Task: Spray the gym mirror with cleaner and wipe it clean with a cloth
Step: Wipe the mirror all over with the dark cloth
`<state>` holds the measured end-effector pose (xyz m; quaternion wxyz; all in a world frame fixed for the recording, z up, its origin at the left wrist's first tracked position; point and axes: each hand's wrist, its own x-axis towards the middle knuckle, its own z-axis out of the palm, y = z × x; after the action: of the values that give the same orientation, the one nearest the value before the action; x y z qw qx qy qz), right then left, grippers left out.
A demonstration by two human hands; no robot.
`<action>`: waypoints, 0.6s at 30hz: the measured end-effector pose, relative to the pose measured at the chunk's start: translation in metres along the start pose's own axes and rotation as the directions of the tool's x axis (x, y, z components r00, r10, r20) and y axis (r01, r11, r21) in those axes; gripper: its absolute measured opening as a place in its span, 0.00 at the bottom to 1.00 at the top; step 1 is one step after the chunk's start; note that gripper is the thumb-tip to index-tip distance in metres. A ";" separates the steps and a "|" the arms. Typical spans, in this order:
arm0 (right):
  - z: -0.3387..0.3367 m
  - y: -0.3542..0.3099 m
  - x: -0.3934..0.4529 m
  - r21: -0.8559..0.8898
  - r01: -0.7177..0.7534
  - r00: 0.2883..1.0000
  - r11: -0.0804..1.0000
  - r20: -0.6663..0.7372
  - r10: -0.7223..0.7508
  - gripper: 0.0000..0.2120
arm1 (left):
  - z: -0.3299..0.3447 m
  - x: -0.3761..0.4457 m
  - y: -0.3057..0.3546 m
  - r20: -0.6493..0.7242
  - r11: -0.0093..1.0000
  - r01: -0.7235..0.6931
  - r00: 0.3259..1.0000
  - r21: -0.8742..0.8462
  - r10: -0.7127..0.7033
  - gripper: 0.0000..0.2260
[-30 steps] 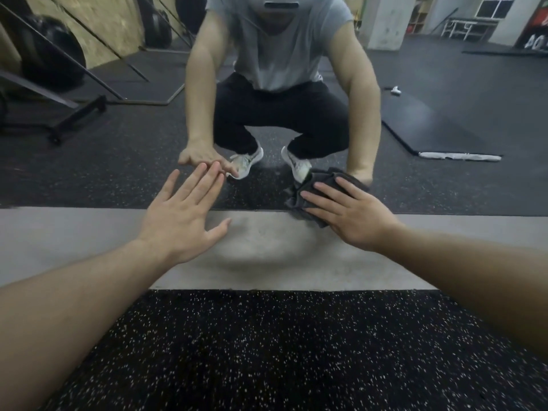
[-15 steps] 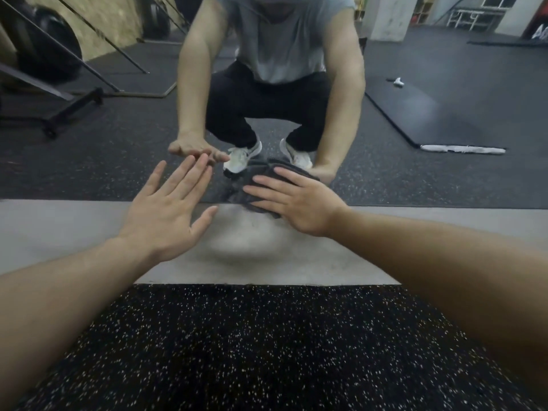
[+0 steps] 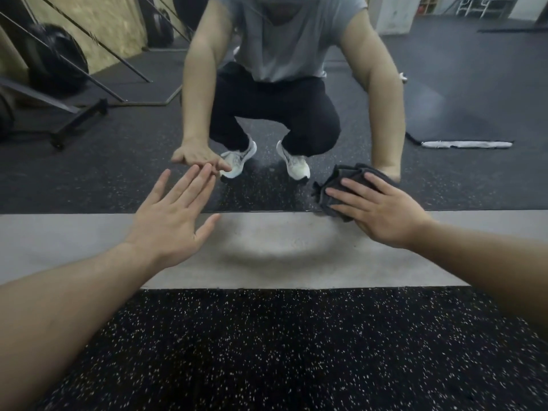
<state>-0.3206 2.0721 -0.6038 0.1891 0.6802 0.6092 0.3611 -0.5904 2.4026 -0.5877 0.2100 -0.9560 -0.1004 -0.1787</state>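
I crouch low at the mirror, wiping its bottom strip just above the grey ledge. My right hand presses the dark cloth flat against the glass with straight, spread fingers; the cloth is bunched at the mirror's lower edge, to the right of centre. My left hand is wide open and holds nothing, its fingertips braced on the glass to the left.

The risk I see is that bare left hand: skin on glass will likely leave fresh prints on a part I must then wipe again. The cloth is only pinned under flat fingers, not gripped, so a quick stroke could let it slip out or fold, and my fingers would then smear the glass. Riding so close to the ledge, the cloth may also pick up grit and drag it across the mirror. No spray bottle is in view.
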 end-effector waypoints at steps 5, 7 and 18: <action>-0.017 -0.037 0.077 0.032 0.014 0.993 0.999 -0.120 -0.010 0.29 | -0.011 0.000 0.000 0.097 0.998 0.008 0.995 0.060 -0.014 0.33; -0.023 -0.054 0.106 0.041 0.007 0.991 0.999 -0.136 -0.001 0.29 | -0.019 -0.002 0.000 0.115 0.997 0.014 0.993 0.077 -0.023 0.33; -0.026 -0.071 0.127 0.115 -0.066 0.980 0.991 -0.178 0.086 0.28 | -0.025 -0.028 -0.064 0.103 0.996 -0.006 0.995 0.088 -0.003 0.32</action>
<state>-0.3886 2.2029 -0.6028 0.0811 0.6764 0.6162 0.3953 -0.6410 2.4452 -0.5540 0.2464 -0.9538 -0.1183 -0.1244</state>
